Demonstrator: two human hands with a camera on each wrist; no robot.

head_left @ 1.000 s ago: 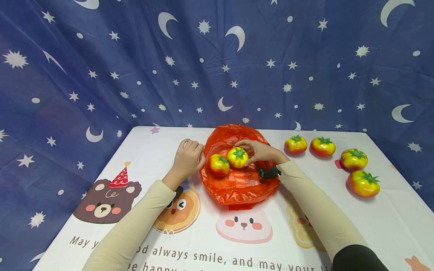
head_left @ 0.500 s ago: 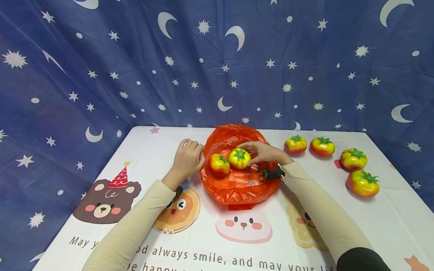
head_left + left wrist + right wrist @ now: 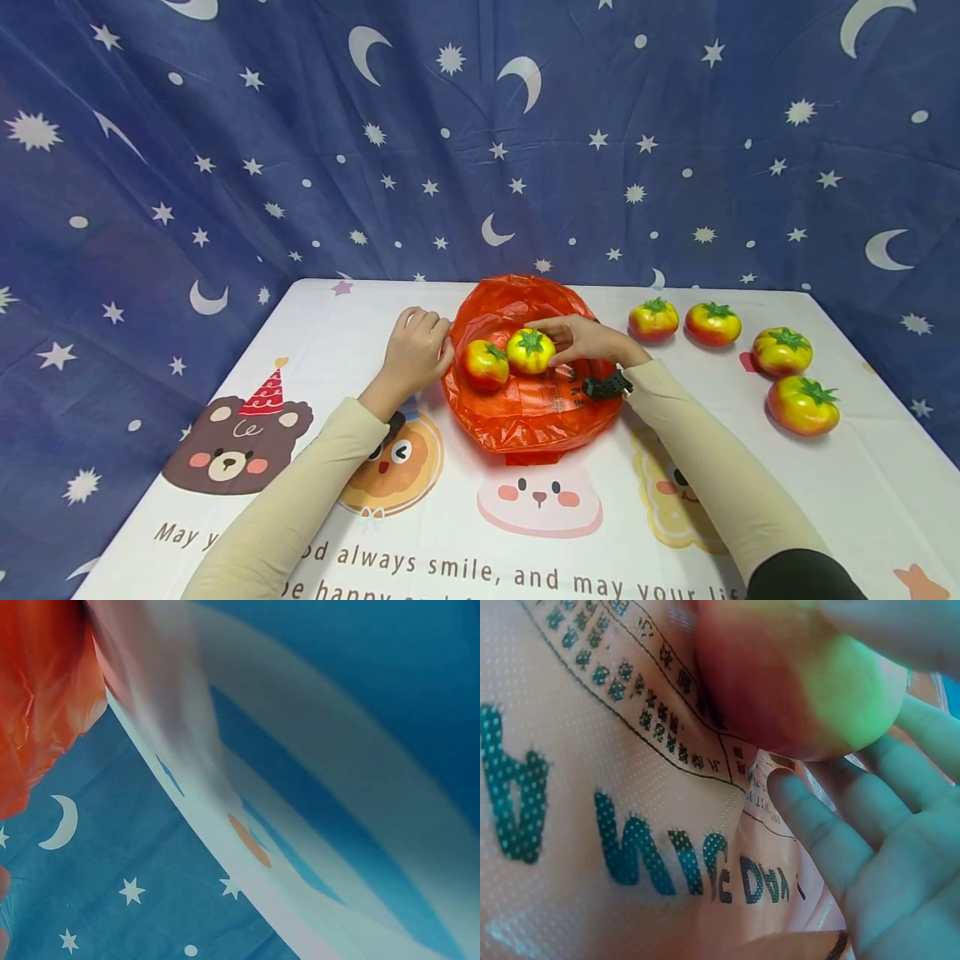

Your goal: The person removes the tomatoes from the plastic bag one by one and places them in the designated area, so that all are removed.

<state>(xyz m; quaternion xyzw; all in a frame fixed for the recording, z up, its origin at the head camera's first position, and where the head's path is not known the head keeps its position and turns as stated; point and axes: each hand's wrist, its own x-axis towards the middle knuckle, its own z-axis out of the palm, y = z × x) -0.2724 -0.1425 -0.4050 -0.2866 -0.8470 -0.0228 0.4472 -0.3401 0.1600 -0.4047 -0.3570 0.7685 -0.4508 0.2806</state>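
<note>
A red plastic bag (image 3: 525, 425) lies spread on the table with its mouth open upward. My left hand (image 3: 416, 350) grips its left rim with curled fingers; part of the bag (image 3: 45, 697) shows in the left wrist view. Inside the bag are two red-and-yellow tomatoes with green leafy tops. My right hand (image 3: 585, 340) reaches in from the right and holds the right-hand tomato (image 3: 530, 351), thumb on one side and fingers on the other. The same tomato (image 3: 795, 682) shows large in the right wrist view, over the bag's printed wall. Close on its left sits the other tomato (image 3: 485, 365).
Several more tomatoes stand to the right of the bag, among them a back one (image 3: 653, 321) and a front one (image 3: 803, 406). A white cartoon-print cloth (image 3: 420, 567) covers the table. Behind hangs a blue curtain (image 3: 420, 217) with moons and stars.
My right hand has shifted slightly right with the tomato in it, then held nearly still over the last half second. The left hand stays at the bag's rim.
</note>
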